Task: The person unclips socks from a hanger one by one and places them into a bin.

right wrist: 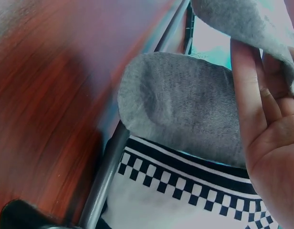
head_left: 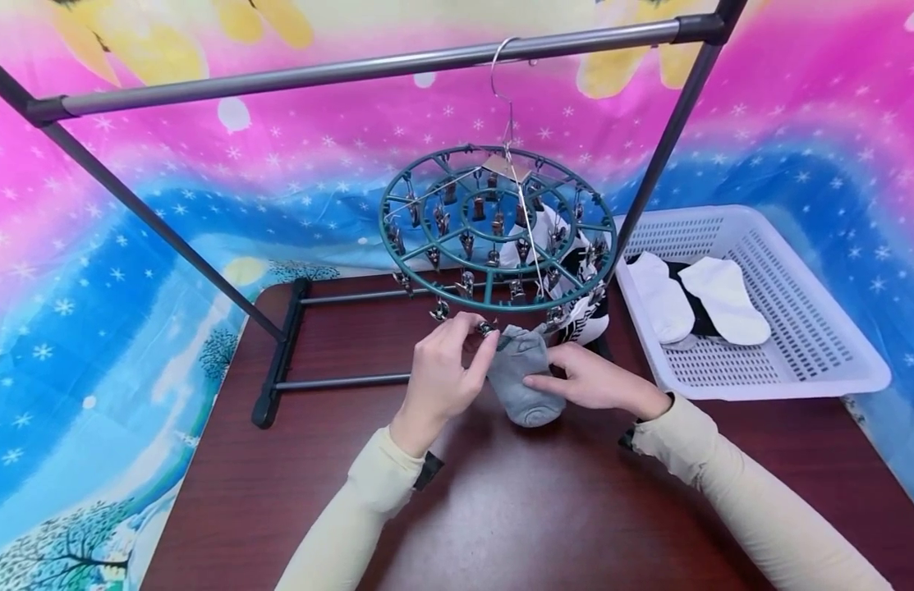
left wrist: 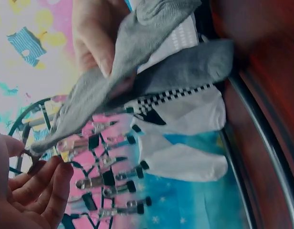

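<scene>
In the head view my left hand (head_left: 445,365) pinches a metal clip (head_left: 487,328) hanging from the green round drying hanger (head_left: 489,305). The clip is at the cuff of a grey sock (head_left: 526,390), as the left wrist view also shows. My right hand (head_left: 593,379) holds that sock from the right, thumb in front and the other fingers behind it. A second grey sock (right wrist: 180,102) hangs just beyond, beside the right fingers in the right wrist view. White socks with black checks (right wrist: 156,205) hang close by.
The hanger hooks over the bar (head_left: 353,68) of a metal rack, with several clips (head_left: 467,242) dangling below its rings. A white plastic basket (head_left: 819,382) on the right holds white socks (head_left: 726,300) and something black. Below is a dark red-brown table (head_left: 575,509).
</scene>
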Available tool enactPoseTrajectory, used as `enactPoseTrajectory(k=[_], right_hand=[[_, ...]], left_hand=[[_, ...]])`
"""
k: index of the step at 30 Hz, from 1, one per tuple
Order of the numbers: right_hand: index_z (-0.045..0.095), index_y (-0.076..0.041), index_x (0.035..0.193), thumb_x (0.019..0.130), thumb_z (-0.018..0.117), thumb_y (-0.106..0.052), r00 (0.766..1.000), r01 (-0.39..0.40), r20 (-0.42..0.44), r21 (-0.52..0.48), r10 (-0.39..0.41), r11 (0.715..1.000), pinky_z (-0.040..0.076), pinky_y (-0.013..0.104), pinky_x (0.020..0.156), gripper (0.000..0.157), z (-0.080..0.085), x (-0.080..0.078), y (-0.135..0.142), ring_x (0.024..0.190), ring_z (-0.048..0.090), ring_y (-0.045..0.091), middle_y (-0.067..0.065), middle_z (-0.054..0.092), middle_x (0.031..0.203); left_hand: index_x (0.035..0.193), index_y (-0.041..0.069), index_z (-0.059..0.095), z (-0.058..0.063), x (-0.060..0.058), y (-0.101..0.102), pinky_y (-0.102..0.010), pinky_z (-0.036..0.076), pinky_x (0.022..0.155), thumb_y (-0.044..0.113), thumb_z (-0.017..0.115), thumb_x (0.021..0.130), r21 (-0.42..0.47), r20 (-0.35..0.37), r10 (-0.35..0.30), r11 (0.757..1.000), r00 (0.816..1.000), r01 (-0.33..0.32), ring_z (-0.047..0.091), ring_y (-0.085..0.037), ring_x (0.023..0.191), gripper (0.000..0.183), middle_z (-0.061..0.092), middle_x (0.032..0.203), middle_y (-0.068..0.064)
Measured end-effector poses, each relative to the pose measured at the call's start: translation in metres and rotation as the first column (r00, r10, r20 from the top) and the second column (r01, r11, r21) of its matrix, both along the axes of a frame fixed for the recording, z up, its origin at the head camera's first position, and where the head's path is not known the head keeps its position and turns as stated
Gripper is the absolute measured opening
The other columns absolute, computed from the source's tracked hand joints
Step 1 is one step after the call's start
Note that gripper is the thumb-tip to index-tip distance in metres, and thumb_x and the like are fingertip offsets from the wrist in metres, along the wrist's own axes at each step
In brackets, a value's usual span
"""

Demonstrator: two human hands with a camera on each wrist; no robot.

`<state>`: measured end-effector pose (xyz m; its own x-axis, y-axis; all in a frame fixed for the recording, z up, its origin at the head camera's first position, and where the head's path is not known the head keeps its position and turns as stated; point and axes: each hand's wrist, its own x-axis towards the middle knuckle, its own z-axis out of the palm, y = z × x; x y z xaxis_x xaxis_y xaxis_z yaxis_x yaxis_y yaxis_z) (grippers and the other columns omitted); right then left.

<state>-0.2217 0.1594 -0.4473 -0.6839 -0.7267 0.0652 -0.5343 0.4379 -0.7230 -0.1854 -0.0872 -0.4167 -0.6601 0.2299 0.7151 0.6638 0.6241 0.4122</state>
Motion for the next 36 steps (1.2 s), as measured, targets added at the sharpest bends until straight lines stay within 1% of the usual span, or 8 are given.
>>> enactPoseTrajectory(k=[7, 11, 14, 18, 24, 27, 31, 36], right_hand=[[0.072, -0.017, 0.098, 0.104, 0.065, -0.021, 0.999, 0.021, -0.033, -0.014, -0.021, 1.000, 0.045, 0.025, 0.067, 0.010, 0.000, 0.000, 0.005, 0.068, 0.053, 0.001, -0.014, 0.055, 0.072], [0.074, -0.016, 0.107, 0.104, 0.064, -0.020, 0.999, 0.029, -0.027, -0.021, -0.030, 0.999, 0.048, 0.025, 0.071, 0.011, 0.001, 0.000, 0.006, 0.075, 0.057, 0.002, -0.013, 0.067, 0.083], [0.074, -0.015, 0.112, 0.105, 0.063, -0.020, 1.000, 0.022, -0.010, -0.016, -0.022, 1.000, 0.048, 0.025, 0.073, 0.014, 0.002, 0.000, 0.005, 0.078, 0.059, 0.003, -0.011, 0.070, 0.088], [0.073, -0.014, 0.110, 0.106, 0.061, -0.019, 1.000, 0.016, 0.015, -0.005, -0.016, 1.000, 0.046, 0.025, 0.073, 0.014, 0.001, -0.001, 0.004, 0.076, 0.057, 0.004, -0.010, 0.063, 0.081], [0.071, -0.014, 0.105, 0.106, 0.060, -0.019, 1.000, 0.019, 0.023, -0.007, -0.019, 1.000, 0.044, 0.026, 0.071, 0.012, 0.001, 0.000, 0.004, 0.072, 0.052, 0.004, -0.012, 0.051, 0.073], [0.070, -0.015, 0.099, 0.106, 0.061, -0.019, 1.000, 0.021, 0.024, -0.011, -0.021, 1.000, 0.042, 0.026, 0.069, 0.012, 0.000, 0.001, 0.003, 0.069, 0.049, 0.003, -0.012, 0.045, 0.071], [0.066, -0.015, 0.091, 0.105, 0.062, -0.019, 0.999, 0.027, 0.025, -0.015, -0.027, 1.000, 0.041, 0.026, 0.066, 0.015, -0.001, 0.001, 0.002, 0.066, 0.047, 0.004, -0.012, 0.042, 0.070], [0.066, -0.014, 0.091, 0.105, 0.061, -0.019, 0.999, 0.022, 0.038, -0.016, -0.021, 1.000, 0.040, 0.026, 0.066, 0.016, 0.000, 0.001, 0.003, 0.065, 0.046, 0.004, -0.011, 0.041, 0.070]], left_hand=[[0.107, 0.006, 0.066, 0.004, -0.001, -0.015, -0.028, 0.057, 0.071, 0.021, 0.069, 0.099, -0.027, 0.045, -0.036, 0.999, 0.998, 0.038, 0.063, -0.014, 0.079, 0.018, 0.069, 0.089, -0.004], [0.110, 0.005, 0.067, 0.004, -0.003, -0.018, -0.028, 0.058, 0.072, 0.020, 0.068, 0.100, -0.006, 0.071, -0.067, 0.998, 0.995, 0.068, 0.063, -0.014, 0.080, 0.018, 0.068, 0.091, -0.005], [0.111, 0.005, 0.067, 0.003, -0.003, -0.019, -0.027, 0.058, 0.071, 0.019, 0.069, 0.100, 0.016, 0.080, -0.082, 0.997, 0.993, 0.081, 0.064, -0.014, 0.080, 0.019, 0.068, 0.092, -0.006], [0.113, 0.004, 0.068, 0.003, -0.003, -0.020, -0.027, 0.057, 0.070, 0.018, 0.070, 0.099, 0.028, 0.085, -0.089, 0.996, 0.992, 0.087, 0.064, -0.014, 0.078, 0.020, 0.069, 0.093, -0.006], [0.113, 0.004, 0.068, 0.001, -0.003, -0.020, -0.027, 0.055, 0.068, 0.017, 0.069, 0.100, 0.036, 0.096, -0.099, 0.995, 0.990, 0.096, 0.062, -0.014, 0.076, 0.018, 0.069, 0.092, -0.006], [0.112, 0.003, 0.067, 0.000, -0.004, -0.020, -0.027, 0.054, 0.067, 0.015, 0.069, 0.100, 0.048, 0.097, -0.109, 0.993, 0.989, 0.104, 0.061, -0.014, 0.075, 0.017, 0.068, 0.092, -0.006], [0.110, 0.003, 0.066, -0.003, -0.005, -0.018, -0.026, 0.053, 0.065, 0.014, 0.068, 0.100, 0.066, 0.083, -0.119, 0.991, 0.989, 0.114, 0.060, -0.014, 0.075, 0.016, 0.066, 0.090, -0.007], [0.110, 0.004, 0.066, -0.005, -0.005, -0.017, -0.027, 0.052, 0.066, 0.013, 0.068, 0.100, 0.066, 0.053, -0.115, 0.992, 0.992, 0.111, 0.058, -0.015, 0.076, 0.014, 0.065, 0.089, -0.006]])
